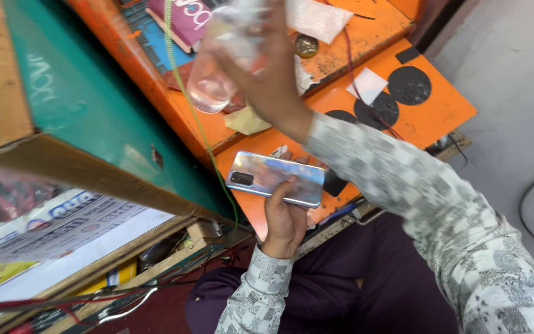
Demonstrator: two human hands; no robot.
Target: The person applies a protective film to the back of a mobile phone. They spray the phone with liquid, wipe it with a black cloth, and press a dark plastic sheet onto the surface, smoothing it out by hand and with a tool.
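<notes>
Seen from the head camera, the left hand point(284, 219) rises from below and holds a phone point(276, 178) back side up, its shiny iridescent back and dark camera block facing the viewer. The fingers point(292, 185) curl round the phone's lower edge and the thumb side wraps behind it, so the grip is closed on the phone, which lies nearly level, tilted slightly down to the right, above the near edge of the orange bench point(440, 114).

The right hand point(267, 74) reaches up and away over the bench, its patterned sleeve point(415, 198) crossing the picture. It grips a clear plastic bottle point(220, 68) that is blurred; the fingers are wrapped round it, though how tightly cannot be told.

On the bench lie three black discs point(409, 85), a white paper square point(367, 85), a round coin-like piece point(306, 45) and a yellowish scrap point(246, 120). A thin red wire point(356, 74) runs across the discs. A green coiled cord point(183, 86) hangs down beside the bench's left edge. To the left stands a green box point(88, 105), and below it a white printed carton point(63, 229).
</notes>
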